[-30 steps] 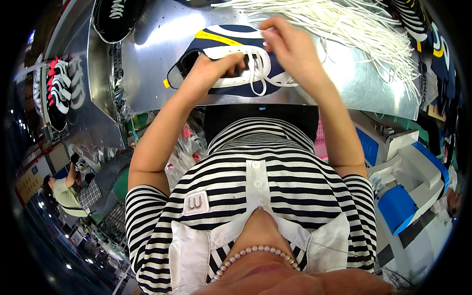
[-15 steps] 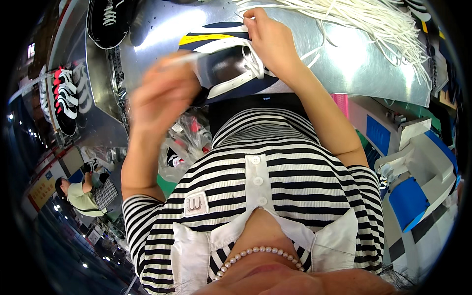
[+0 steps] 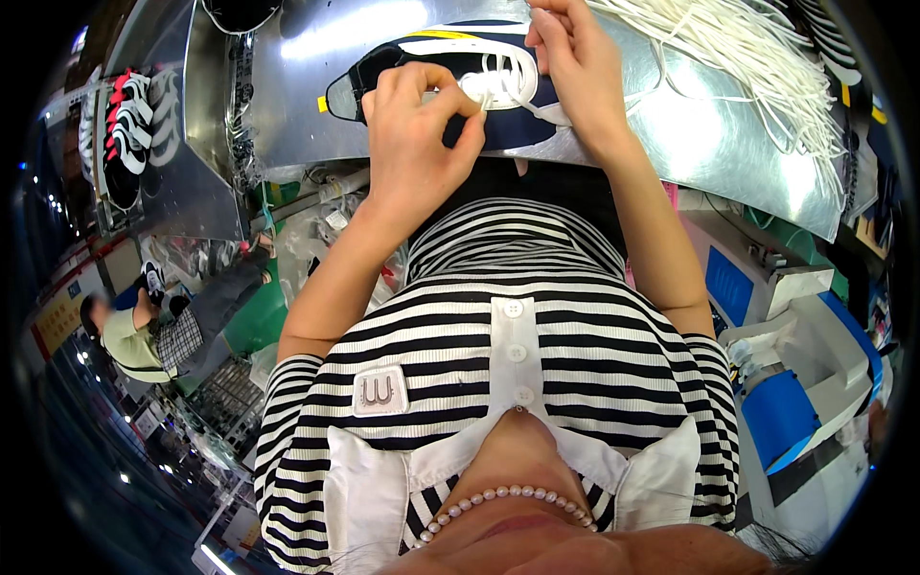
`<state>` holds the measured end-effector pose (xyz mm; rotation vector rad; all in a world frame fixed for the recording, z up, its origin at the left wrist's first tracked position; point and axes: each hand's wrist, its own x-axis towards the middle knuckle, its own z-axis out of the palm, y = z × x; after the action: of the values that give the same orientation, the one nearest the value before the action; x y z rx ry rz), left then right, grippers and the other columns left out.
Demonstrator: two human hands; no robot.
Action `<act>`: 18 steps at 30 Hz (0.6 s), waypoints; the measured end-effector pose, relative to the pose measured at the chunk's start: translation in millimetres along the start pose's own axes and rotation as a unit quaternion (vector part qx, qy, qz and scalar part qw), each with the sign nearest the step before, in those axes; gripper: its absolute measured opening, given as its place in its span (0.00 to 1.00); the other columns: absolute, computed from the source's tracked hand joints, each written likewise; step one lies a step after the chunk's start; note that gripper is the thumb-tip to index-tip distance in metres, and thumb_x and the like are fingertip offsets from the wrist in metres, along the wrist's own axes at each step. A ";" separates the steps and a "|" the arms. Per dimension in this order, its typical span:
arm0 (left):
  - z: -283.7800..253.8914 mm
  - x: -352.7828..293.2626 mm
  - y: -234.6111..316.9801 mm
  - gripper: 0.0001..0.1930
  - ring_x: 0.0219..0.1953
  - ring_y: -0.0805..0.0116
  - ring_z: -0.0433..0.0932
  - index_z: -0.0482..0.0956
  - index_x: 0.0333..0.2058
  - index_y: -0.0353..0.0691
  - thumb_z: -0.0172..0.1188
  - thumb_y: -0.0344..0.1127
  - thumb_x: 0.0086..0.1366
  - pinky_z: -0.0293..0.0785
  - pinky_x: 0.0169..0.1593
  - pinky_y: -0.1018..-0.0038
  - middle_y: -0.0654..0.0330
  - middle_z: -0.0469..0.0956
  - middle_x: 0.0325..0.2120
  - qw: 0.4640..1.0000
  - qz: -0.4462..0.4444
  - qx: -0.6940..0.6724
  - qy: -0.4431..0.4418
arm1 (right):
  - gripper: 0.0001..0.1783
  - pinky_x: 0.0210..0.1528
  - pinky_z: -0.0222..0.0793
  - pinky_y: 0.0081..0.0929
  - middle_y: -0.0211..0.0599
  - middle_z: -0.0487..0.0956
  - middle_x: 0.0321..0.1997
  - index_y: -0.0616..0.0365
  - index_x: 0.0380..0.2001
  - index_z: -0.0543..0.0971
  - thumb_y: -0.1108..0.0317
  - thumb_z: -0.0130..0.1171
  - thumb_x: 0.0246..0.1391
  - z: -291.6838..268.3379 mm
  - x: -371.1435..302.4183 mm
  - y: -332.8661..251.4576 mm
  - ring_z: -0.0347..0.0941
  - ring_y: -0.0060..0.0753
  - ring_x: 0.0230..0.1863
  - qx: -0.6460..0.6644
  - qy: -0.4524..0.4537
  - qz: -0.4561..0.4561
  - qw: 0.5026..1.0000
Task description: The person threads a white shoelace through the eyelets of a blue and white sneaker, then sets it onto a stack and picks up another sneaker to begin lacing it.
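Note:
A sneaker (image 3: 537,81) in navy, white and yellow lies on the metal worktable, its toe toward the right and its black heel lining toward the left. White shoelace (image 3: 500,84) crosses its opening in several rows. Over the shoe's tongue, my left hand (image 3: 417,134) is closed, thumb and forefinger pinching the lace. My right hand (image 3: 580,81) is beyond the toe with its fingertips together near the upper picture edge. What they hold is too small to make out. A length of lace trails from the shoe past my right wrist.
A large bundle of white laces (image 3: 738,57) spreads over the table (image 3: 671,144) at the right. Part of a black shoe (image 3: 241,13) shows at the far left. Shoes stand on a rack (image 3: 129,134) farther left. A seated person (image 3: 144,331) is beyond, and a grey-blue machine (image 3: 805,374) is at the right.
My left hand has come in from the left onto the shoe's lacing. My right hand has shifted right and slightly farther away. Table and shoe appear shifted in the picture as the view moved.

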<state>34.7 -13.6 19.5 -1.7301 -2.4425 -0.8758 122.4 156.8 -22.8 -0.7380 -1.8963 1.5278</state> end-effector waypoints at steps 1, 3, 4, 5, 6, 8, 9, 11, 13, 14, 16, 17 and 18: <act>2.5 0.7 -1.6 0.05 0.41 0.61 0.70 0.79 0.24 0.44 0.68 0.31 0.48 0.60 0.42 0.65 0.65 0.74 0.35 1.000 -0.012 0.000 0.009 | 0.12 0.35 0.72 0.30 0.40 0.81 0.28 0.59 0.46 0.76 0.66 0.53 0.64 -3.7 -7.0 -3.7 0.78 0.33 0.28 0.020 -0.011 -0.003 1.000; 1.5 4.3 -4.5 0.06 0.40 0.61 0.70 0.79 0.24 0.42 0.68 0.30 0.47 0.61 0.43 0.66 0.63 0.74 0.35 1.000 -0.014 -0.005 -0.019 | 0.11 0.32 0.69 0.24 0.34 0.79 0.27 0.58 0.47 0.75 0.68 0.53 0.63 -10.7 -26.1 -13.5 0.74 0.26 0.26 0.032 -0.038 0.010 0.999; -0.6 5.4 -5.2 0.06 0.42 0.61 0.70 0.79 0.25 0.41 0.68 0.29 0.48 0.63 0.46 0.67 0.62 0.74 0.37 0.999 -0.021 0.002 -0.046 | 0.12 0.33 0.69 0.24 0.34 0.80 0.27 0.59 0.47 0.75 0.68 0.53 0.63 -13.1 -35.4 -16.7 0.75 0.26 0.26 0.029 -0.054 0.012 0.998; -4.0 6.8 -5.1 0.07 0.43 0.60 0.71 0.80 0.27 0.39 0.69 0.29 0.49 0.65 0.48 0.68 0.61 0.75 0.38 0.997 -0.029 0.011 -0.074 | 0.12 0.33 0.70 0.24 0.34 0.80 0.27 0.59 0.48 0.75 0.69 0.53 0.63 -14.7 -44.0 -18.7 0.75 0.27 0.26 0.028 -0.071 0.014 0.997; -10.6 10.9 -0.2 0.06 0.44 0.60 0.71 0.80 0.27 0.40 0.68 0.30 0.50 0.65 0.48 0.67 0.60 0.75 0.39 0.997 -0.010 -0.027 -0.067 | 0.12 0.29 0.68 0.22 0.32 0.80 0.27 0.59 0.49 0.74 0.70 0.52 0.64 -16.0 -50.2 -16.4 0.73 0.22 0.24 0.012 -0.077 -0.006 0.997; -30.0 18.2 16.0 0.05 0.44 0.60 0.71 0.81 0.27 0.41 0.68 0.31 0.51 0.64 0.49 0.66 0.59 0.74 0.41 0.993 0.026 -0.101 -0.052 | 0.12 0.25 0.66 0.19 0.32 0.81 0.28 0.58 0.49 0.74 0.70 0.52 0.64 -21.0 -53.1 -18.8 0.71 0.19 0.22 0.062 -0.078 0.063 0.993; -32.1 21.8 16.1 0.05 0.46 0.61 0.71 0.81 0.28 0.40 0.68 0.31 0.52 0.64 0.50 0.67 0.58 0.74 0.43 0.991 0.008 -0.134 -0.030 | 0.12 0.23 0.65 0.17 0.33 0.81 0.29 0.58 0.50 0.74 0.70 0.52 0.65 -23.0 -53.4 -19.5 0.70 0.17 0.22 0.087 -0.080 0.096 0.988; -34.7 31.4 14.0 0.04 0.48 0.62 0.70 0.83 0.30 0.40 0.68 0.30 0.54 0.65 0.53 0.68 0.56 0.73 0.47 0.980 -0.023 -0.196 0.016 | 0.16 0.18 0.56 0.11 0.37 0.82 0.35 0.57 0.53 0.72 0.60 0.48 0.69 -23.6 -53.5 -20.5 0.61 0.12 0.18 0.262 -0.134 0.171 0.940; -33.2 31.4 12.3 0.04 0.49 0.66 0.69 0.83 0.31 0.40 0.68 0.29 0.56 0.65 0.53 0.71 0.56 0.71 0.49 0.954 -0.079 -0.290 0.010 | 0.22 0.20 0.55 0.10 0.36 0.81 0.35 0.57 0.58 0.70 0.54 0.42 0.72 -21.6 -55.8 -30.1 0.57 0.10 0.18 0.427 -0.207 0.234 0.848; -31.7 26.5 14.0 0.04 0.49 0.67 0.69 0.83 0.31 0.40 0.68 0.29 0.57 0.65 0.54 0.71 0.57 0.71 0.50 0.942 -0.094 -0.323 0.001 | 0.27 0.21 0.57 0.12 0.46 0.82 0.43 0.57 0.61 0.68 0.48 0.37 0.72 -20.7 -56.6 -29.8 0.54 0.12 0.17 0.473 -0.253 0.241 0.809; -29.4 21.4 13.6 0.03 0.49 0.65 0.69 0.83 0.30 0.41 0.68 0.30 0.56 0.63 0.55 0.68 0.57 0.71 0.51 0.955 -0.062 -0.290 0.004 | 0.26 0.24 0.61 0.13 0.47 0.82 0.46 0.56 0.61 0.68 0.50 0.37 0.73 -15.7 -42.6 -31.4 0.52 0.12 0.17 0.501 -0.172 0.196 0.825; -27.7 18.4 11.4 0.03 0.49 0.63 0.69 0.83 0.30 0.41 0.68 0.30 0.56 0.63 0.55 0.68 0.57 0.71 0.51 0.966 -0.065 -0.251 0.002 | 0.26 0.26 0.63 0.13 0.48 0.82 0.47 0.56 0.62 0.68 0.51 0.36 0.73 -14.6 -33.2 -32.0 0.51 0.11 0.17 0.513 -0.134 0.175 0.830; -25.5 15.2 8.5 0.03 0.49 0.62 0.69 0.83 0.30 0.41 0.68 0.30 0.55 0.63 0.56 0.67 0.57 0.71 0.51 0.975 -0.067 -0.211 0.000 | 0.24 0.31 0.68 0.16 0.46 0.82 0.45 0.58 0.59 0.69 0.53 0.40 0.72 -17.6 -24.4 -35.6 0.60 0.12 0.19 0.460 -0.109 0.121 0.873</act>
<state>28.8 -10.1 49.7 -1.6774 -2.5353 -1.5039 149.8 143.8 12.7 -0.3580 -0.9759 2.4512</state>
